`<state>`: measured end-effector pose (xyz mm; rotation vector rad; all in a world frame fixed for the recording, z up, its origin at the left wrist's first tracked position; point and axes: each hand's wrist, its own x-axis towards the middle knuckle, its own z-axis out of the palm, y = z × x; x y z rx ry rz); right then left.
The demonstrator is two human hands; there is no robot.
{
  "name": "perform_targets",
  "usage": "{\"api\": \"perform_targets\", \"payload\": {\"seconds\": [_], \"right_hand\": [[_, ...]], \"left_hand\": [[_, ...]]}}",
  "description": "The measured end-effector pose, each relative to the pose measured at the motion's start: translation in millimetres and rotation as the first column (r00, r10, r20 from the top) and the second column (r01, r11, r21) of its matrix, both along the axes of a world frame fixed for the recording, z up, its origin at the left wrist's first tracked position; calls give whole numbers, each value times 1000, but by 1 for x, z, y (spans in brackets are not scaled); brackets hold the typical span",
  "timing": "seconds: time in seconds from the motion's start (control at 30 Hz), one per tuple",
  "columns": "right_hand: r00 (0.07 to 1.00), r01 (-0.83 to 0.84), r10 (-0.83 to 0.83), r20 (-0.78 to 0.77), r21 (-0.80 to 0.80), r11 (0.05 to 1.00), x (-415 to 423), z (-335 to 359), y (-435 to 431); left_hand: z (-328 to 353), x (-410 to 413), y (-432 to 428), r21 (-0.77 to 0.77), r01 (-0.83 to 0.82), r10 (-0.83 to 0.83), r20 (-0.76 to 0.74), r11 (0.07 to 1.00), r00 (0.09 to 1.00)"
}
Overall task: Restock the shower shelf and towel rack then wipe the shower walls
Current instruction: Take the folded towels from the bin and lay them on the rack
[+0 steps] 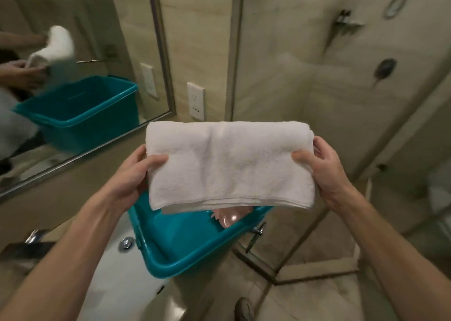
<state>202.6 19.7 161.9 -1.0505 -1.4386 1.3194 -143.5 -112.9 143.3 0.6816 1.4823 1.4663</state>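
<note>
Above the teal plastic tub [185, 250], a folded white towel [229, 164] is held flat and roughly level by both bare hands, one at each short end. At the towel's left edge the left hand [136, 172] grips with the thumb lying over the top face and the other fingers curled out of sight under the cloth. At the towel's right edge the right hand [319, 167] does likewise, thumb pressed on top, fingers wrapped around and beneath the edge. Layered folds show along the towel's near edge, which overhangs the far part of the tub. Inside the tub, just under that near edge, a pinkish glossy object [229, 218] peeps out; what it is cannot be told. The tub sits on a white surface [117, 272] that carries a round chrome button [126, 243], and a chrome lever [256, 235] sticks out just right of the tub. Left of the towel and beyond it, a framed mirror [102, 40] reflects the tub, the towel and the arms. Directly behind the towel, a white wall plate [196, 100] is fixed to beige tile. Right of the towel and behind it stands the shower wall [305, 77], seen through glass, with a dark round control [385, 68] and a small chrome fitting [346, 19] above it. Below the tub, a shoe tip [244, 308] rests on the tiled floor [317, 303].
</note>
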Motion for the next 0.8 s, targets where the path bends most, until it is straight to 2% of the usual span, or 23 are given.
{"api": "perform_targets", "payload": {"seconds": [0.17,0.37,0.6,0.8], "right_hand": [[976,211,-211,-51,0,977,80,4,-66],[893,441,-441,-91,-14,897,183,7,-157],[731,682,-680,-55,35,730,319,7,-264],[606,795,-795,-29,53,604,436,22,-357]], "left_hand": [[29,47,14,49,258,-253,-88,965,963],[32,155,23,75,506,-494,-138,859,859],[29,310,14,69,735,-720,-157,675,676],[39,460,-18,143,827,-812,-161,543,561]]}}
